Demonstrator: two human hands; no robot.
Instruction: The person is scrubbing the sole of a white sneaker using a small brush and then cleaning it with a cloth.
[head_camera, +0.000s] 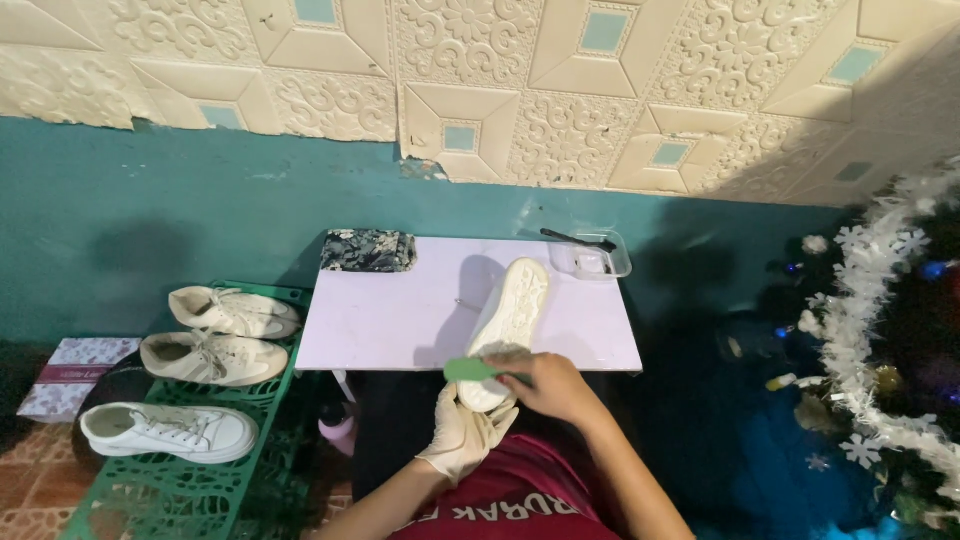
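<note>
A white sneaker (509, 318) lies sole-up on the small white table (400, 320), its heel hanging over the near edge. My left hand (462, 432), in a pale rubber glove, grips the heel from below. My bare right hand (552, 385) holds a green-handled brush (470, 369) across the sole near the heel.
A clear plastic container (594, 261) with a dark brush resting on it sits at the table's far right corner. A folded patterned cloth (367, 250) is at the far left corner. Three white sneakers (212, 357) lie on a green rack (175, 480) at left. A decorated tree (885, 340) stands at right.
</note>
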